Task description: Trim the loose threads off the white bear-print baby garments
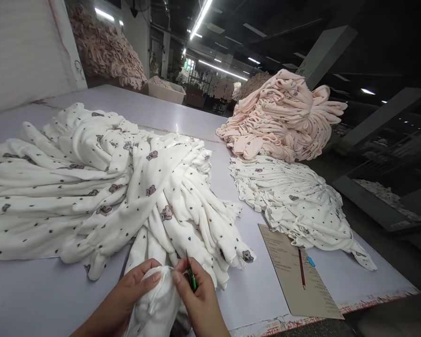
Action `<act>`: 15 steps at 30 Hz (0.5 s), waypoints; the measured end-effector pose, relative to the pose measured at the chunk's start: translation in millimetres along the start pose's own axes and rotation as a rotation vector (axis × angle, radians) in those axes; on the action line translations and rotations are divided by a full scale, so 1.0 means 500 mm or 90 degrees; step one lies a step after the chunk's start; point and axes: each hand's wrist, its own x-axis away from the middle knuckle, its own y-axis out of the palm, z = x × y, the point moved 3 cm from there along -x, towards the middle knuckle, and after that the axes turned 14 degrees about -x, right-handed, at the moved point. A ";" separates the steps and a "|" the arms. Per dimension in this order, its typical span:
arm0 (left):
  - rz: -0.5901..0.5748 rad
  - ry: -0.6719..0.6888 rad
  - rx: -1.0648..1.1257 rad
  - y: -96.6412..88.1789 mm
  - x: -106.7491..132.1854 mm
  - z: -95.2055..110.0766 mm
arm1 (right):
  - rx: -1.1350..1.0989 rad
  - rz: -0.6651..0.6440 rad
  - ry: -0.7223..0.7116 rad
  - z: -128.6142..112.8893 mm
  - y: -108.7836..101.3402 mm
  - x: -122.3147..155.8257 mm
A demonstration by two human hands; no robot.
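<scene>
My left hand (140, 281) pinches the edge of a white garment (156, 304), thumb on top of the gathered cloth. Opposite it, my right hand (198, 290) holds a pair of thread snips (191, 275) with a green handle, their dark tip pointing up. The thumb and forefinger of that same hand also meet at the garment's edge. Directly beyond both hands lies a large heap of white printed garments (182, 187), dotted and patterned with grey-pink animal figures. What the lower fingers of each hand do is partly hidden.
A second white pile (287, 187) lies to the right, with a pink garment stack (277, 117) behind it. On a sheet of brown cardboard (287, 276) rests a dark red pencil (302, 269) beside a blue clip (311, 261). Further back stands a pale bin (166, 92).
</scene>
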 end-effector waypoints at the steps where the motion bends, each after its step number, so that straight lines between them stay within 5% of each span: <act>1: -0.004 0.001 0.006 0.001 0.000 0.000 | 0.031 -0.002 -0.015 0.002 0.001 0.002; 5: -0.018 0.011 -0.045 -0.002 -0.006 -0.006 | 0.106 0.000 -0.034 0.004 0.005 0.004; 9: -0.003 0.018 -0.114 -0.006 -0.011 -0.006 | -0.021 0.040 0.012 0.009 -0.002 0.002; 15: -0.005 0.008 0.025 0.007 -0.003 0.017 | 0.097 0.025 -0.046 0.024 -0.013 0.023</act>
